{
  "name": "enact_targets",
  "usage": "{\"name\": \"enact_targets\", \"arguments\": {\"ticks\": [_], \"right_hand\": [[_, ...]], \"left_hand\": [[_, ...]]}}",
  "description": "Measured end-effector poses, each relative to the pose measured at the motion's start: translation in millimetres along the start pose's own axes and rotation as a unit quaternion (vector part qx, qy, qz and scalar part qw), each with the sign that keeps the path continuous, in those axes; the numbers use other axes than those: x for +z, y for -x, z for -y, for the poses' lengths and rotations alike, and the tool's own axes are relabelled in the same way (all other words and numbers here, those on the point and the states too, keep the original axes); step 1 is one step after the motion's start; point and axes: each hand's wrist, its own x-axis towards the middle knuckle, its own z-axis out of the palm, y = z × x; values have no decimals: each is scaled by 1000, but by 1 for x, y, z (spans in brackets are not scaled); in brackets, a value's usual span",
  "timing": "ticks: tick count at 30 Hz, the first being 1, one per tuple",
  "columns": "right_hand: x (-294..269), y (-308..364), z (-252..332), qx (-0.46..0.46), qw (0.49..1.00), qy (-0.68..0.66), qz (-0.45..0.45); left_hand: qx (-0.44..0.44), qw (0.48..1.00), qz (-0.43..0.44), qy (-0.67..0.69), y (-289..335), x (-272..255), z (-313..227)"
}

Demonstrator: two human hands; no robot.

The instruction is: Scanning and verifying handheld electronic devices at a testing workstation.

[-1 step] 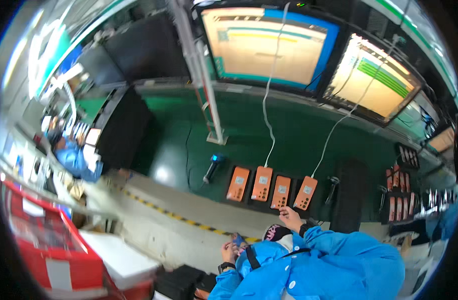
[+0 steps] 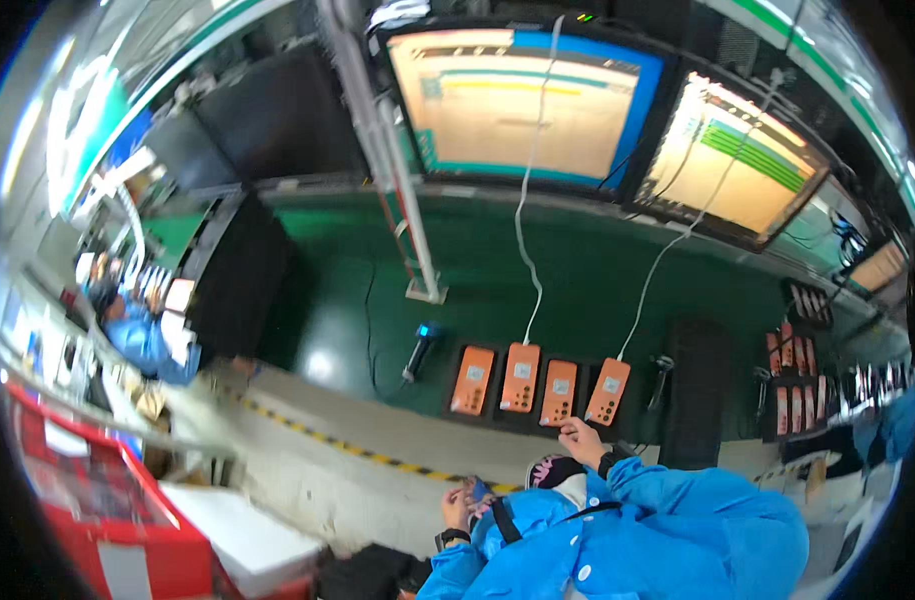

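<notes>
The right hand (image 2: 580, 437) reaches forward to the near edge of the green bench (image 2: 597, 280), its fingers stretched out and loosely spread, the fingertips touching or just short of the bottom end of the rightmost orange device (image 2: 608, 391); which of the two cannot be told. It grips nothing. The left hand (image 2: 459, 508) sits lower, off the bench's near edge, curled around a small dark object (image 2: 480, 492) that is too blurred to make out. Both forearms wear bright blue sleeves (image 2: 627, 530), each with a dark band at the wrist.

Four orange devices lie side by side in a row along the bench's near edge: the one at the right hand, then a second (image 2: 559, 392), a third (image 2: 520, 377) and a fourth (image 2: 473, 380) going left. White cables (image 2: 525, 230) run from above down to the third and the rightmost. Left of the row lies a dark handheld scanner (image 2: 420, 350) with a blue light. A metal post (image 2: 402, 190) stands on the bench behind it. Two lit monitors (image 2: 522, 100) hang along the far edge. At the bench's right end, racks (image 2: 792, 360) hold more orange devices. Far left, another person in blue (image 2: 137, 335) works at a separate station, near a red crate (image 2: 97, 500).
</notes>
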Motion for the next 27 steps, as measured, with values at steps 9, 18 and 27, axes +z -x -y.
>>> {"name": "enact_targets", "arguments": {"ticks": [9, 18, 27], "right_hand": [[-22, -18, -31, 67, 951, 2, -301], [-86, -107, -38, 97, 862, 225, -445], [-90, -167, -83, 72, 900, 289, -319]], "left_hand": [[395, 826, 77, -396, -91, 81, -92], [296, 718, 125, -618, -91, 146, -95], [280, 723, 155, -612, -103, 154, -96]]}}
